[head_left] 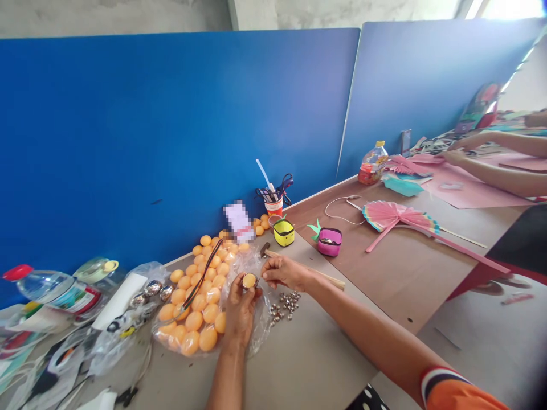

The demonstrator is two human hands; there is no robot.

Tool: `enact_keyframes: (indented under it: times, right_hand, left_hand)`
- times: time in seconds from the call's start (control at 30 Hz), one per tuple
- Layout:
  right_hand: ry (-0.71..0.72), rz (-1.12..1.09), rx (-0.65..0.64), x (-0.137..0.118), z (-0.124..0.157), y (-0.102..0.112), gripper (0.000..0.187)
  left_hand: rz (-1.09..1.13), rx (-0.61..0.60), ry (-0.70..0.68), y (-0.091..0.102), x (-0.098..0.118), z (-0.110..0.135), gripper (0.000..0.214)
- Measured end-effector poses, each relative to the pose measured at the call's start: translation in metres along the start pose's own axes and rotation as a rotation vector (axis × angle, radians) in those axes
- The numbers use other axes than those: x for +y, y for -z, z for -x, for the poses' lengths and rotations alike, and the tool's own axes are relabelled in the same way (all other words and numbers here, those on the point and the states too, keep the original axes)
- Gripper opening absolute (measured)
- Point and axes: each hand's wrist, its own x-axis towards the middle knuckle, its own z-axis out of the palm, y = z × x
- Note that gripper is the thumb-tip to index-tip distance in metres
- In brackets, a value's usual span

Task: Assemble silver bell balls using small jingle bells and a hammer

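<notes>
My left hand [239, 310] is closed round a small orange ball set in a metal ring [249, 281], held above the table. My right hand [282, 270] hovers just right of it with fingers pinched together near the ball; what they pinch is too small to make out. Beneath my left hand lies a clear plastic bag of several orange balls [200, 302]. A small heap of shiny metal bits [284, 306] rests on the table below my right hand.
A hammer [265, 249] lies behind my right hand. Yellow [284, 232] and pink [329, 241] pouches, a pen cup [274, 205], a pink paper fan [395, 216] and bottles [47, 287] stand about. Another person's arms [499, 171] work at far right. Blue partitions [171, 142] back the desk.
</notes>
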Motion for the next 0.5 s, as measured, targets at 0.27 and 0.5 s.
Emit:
enact_keyframes:
  times: [0.27,0.5]
  right_hand:
    - [0.022,0.149,0.044,0.009,-0.002,-0.009,0.012]
    - [0.159,0.452,0.174,0.009,0.001,-0.022,0.01]
  left_hand:
    - [-0.019,-0.022,-0.019,-0.001,-0.005,-0.002,0.056]
    - [-0.028,-0.012,-0.021,0.0,-0.005,-0.002,0.054]
